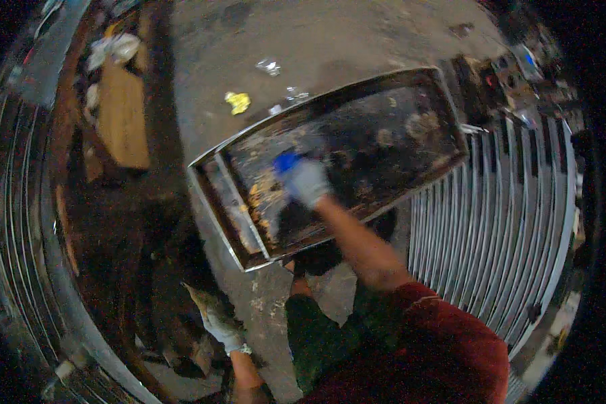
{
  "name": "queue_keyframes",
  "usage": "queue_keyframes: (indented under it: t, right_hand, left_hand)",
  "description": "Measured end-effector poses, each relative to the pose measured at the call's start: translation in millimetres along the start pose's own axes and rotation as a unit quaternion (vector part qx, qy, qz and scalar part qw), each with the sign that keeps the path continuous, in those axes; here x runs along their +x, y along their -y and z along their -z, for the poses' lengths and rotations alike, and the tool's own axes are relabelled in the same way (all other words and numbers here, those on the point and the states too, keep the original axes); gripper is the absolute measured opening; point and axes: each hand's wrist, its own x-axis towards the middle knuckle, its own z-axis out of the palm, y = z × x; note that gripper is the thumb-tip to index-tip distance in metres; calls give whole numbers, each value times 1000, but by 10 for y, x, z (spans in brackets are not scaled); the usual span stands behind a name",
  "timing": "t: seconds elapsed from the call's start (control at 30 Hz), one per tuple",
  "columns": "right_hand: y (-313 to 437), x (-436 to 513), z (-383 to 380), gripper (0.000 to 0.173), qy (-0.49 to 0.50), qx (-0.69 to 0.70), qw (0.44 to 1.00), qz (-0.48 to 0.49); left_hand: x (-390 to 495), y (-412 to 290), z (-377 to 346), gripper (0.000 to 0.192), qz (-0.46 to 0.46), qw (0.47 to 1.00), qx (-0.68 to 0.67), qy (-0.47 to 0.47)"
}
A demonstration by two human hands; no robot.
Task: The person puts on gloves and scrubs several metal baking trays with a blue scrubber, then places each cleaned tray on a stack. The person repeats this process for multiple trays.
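Observation:
A long rectangular metal tray (pixel 328 230) with a narrow compartment at its left end lies before me, its floor dark and stained with yellowish debris. My right hand (pixel 308 181), in a pale glove, reaches over the tray's left half and holds a blurred blue object (pixel 286 162) whose kind I cannot tell. Down at the lower left is my left hand (pixel 222 325), also gloved, outside the tray and next to a dark area. A tan, pointed thing (pixel 196 295) shows at its fingers; whether the hand grips it is unclear.
Right of the tray stands a ribbed metal grating (pixel 485 227). A crumpled yellow scrap (pixel 238 102) and clear plastic bits (pixel 268 66) lie on the floor beyond it. At the left are a brown board (pixel 123 116) and a white bag (pixel 123 46). Assorted clutter sits at the upper right.

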Motion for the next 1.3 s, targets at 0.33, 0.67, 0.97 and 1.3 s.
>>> queue_keyframes:
  t: [0.33, 0.67, 0.97, 1.3]
  right_hand:
    - [-1691, -1394, -286, 23, -195, 31, 966, -168]
    - [-4854, -2292, 514, 27, -302, 75, 890, -333]
    - [-4918, -2306, 345, 34, -423, 203, 803, -368]
    - [-4842, -2427, 81, 37, -608, 339, 525, -490]
  left_hand:
    - [607, 258, -2817, 70, -375, 766, 367, 372]
    - [-742, 626, -5858, 73, -443, 484, 340, 674]
    - [-539, -220, -9056, 50, -513, 262, 483, 659]
    - [-1889, 603, -8143, 51, -458, 515, 347, 635]
